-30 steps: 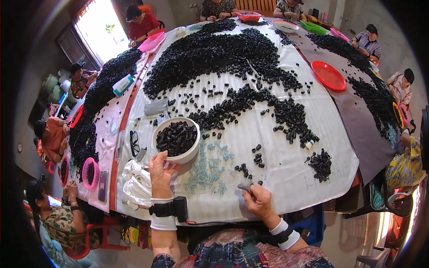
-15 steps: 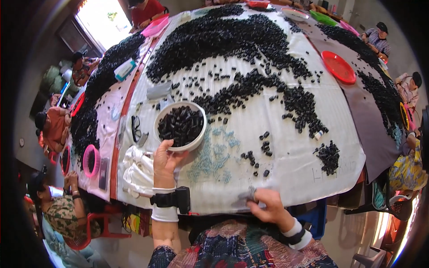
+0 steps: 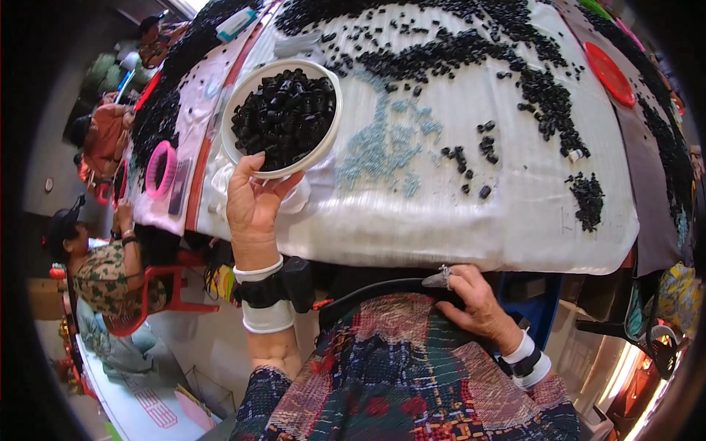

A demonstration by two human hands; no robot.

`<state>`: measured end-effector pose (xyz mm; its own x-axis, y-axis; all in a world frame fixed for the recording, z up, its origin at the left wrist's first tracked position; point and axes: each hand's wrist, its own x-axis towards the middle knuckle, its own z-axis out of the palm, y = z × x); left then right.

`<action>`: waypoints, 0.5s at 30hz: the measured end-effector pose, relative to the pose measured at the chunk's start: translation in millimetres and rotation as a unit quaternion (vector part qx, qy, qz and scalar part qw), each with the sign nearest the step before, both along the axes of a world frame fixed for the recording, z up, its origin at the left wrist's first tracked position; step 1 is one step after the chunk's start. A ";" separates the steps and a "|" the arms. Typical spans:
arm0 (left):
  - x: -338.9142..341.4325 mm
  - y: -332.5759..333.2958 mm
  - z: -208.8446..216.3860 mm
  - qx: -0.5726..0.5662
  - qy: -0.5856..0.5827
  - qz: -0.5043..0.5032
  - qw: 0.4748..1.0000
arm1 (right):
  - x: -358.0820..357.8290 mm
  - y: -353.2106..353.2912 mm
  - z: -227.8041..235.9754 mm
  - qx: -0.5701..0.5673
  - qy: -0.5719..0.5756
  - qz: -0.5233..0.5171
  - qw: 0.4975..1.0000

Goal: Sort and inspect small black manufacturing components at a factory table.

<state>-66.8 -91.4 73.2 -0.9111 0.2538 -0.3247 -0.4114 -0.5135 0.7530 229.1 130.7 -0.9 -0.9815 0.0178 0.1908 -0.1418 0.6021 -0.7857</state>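
Note:
In my left hand (image 3: 255,206) is a round white bowl (image 3: 322,153), gripped by its near rim and raised a little above the table. Small black cylindrical pieces (image 3: 283,114) fill it. My right hand (image 3: 474,300) is over my lap by the table's front edge, fingers bent and apart from the thumb, with nothing visible in it. A grey cover sits on one of its fingertips. Right of the bowl, small pale-blue pieces (image 3: 390,147) are spread on the white cloth (image 3: 456,228), and a few loose black pieces (image 3: 467,165) lie beyond them.
A band of black pieces (image 3: 434,55) crosses the far cloth, and a small dark pile (image 3: 587,200) lies at the right. A red tray (image 3: 610,73) is farther right. At left are a pink basket (image 3: 161,170) and a seated person (image 3: 107,275) on a red chair (image 3: 173,294).
My left hand has lifted the bowl closer to me. My right hand has drawn back from the cloth to my lap. The view has tilted down.

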 end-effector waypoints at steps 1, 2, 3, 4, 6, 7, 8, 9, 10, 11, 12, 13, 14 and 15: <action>5.1 -6.1 -0.3 -0.001 0.009 0.018 1.000 | 3.6 -1.9 -4.4 0.068 -0.015 0.008 0.998; 12.8 -14.1 1.5 -0.005 0.009 0.025 1.000 | 6.8 -4.0 -9.6 0.136 -0.028 0.015 0.990; 20.6 -20.0 5.0 -0.018 0.012 0.050 0.999 | 7.4 -5.2 -15.4 0.144 -0.009 0.006 0.990; 26.4 -26.4 6.6 -0.031 0.015 0.075 0.997 | 9.0 -5.9 -15.6 0.143 -0.007 0.013 0.990; 27.7 -52.0 -3.4 -0.020 0.014 0.082 0.996 | 11.5 -8.7 -10.9 -0.069 -0.125 0.015 0.990; 32.6 -63.8 -4.8 -0.017 0.017 0.104 0.994 | 11.1 -11.6 -7.1 -0.111 -0.093 0.004 0.989; 38.6 -75.3 -5.4 -0.014 0.021 0.126 0.992 | 8.6 -11.3 -1.7 -0.111 -0.093 0.009 0.989; 46.2 -87.0 -3.3 -0.031 0.045 0.130 0.990 | 2.8 -8.9 6.2 -0.145 -0.104 0.065 0.982; 48.3 -98.8 -11.5 -0.042 0.059 0.141 0.987 | -2.2 -6.4 13.7 -0.176 -0.117 0.117 0.970; 51.7 -107.8 -18.7 -0.046 0.052 0.172 0.983 | -6.7 -8.6 25.3 -0.198 -0.178 0.110 0.958; 56.3 -114.2 -20.9 -0.051 0.047 0.203 0.977 | -9.6 -12.6 24.9 -0.198 -0.176 0.113 0.958; 62.4 -118.0 -23.5 -0.052 0.050 0.205 0.976 | -12.1 -16.1 23.8 -0.221 -0.182 0.122 0.950; 69.5 -118.9 -26.0 -0.068 0.047 0.266 0.960 | -14.4 -19.4 22.2 -0.243 -0.187 0.131 0.943; 76.0 -122.1 -28.2 -0.084 0.044 0.327 0.940 | -16.4 -22.8 20.2 -0.236 -0.172 0.143 0.946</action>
<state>9.2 -213.5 45.0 -0.8799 -0.4176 -0.2266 0.0182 -0.5062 0.8622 212.7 107.9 19.3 -0.9615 -0.2548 -0.1028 0.0661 0.1486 -0.9867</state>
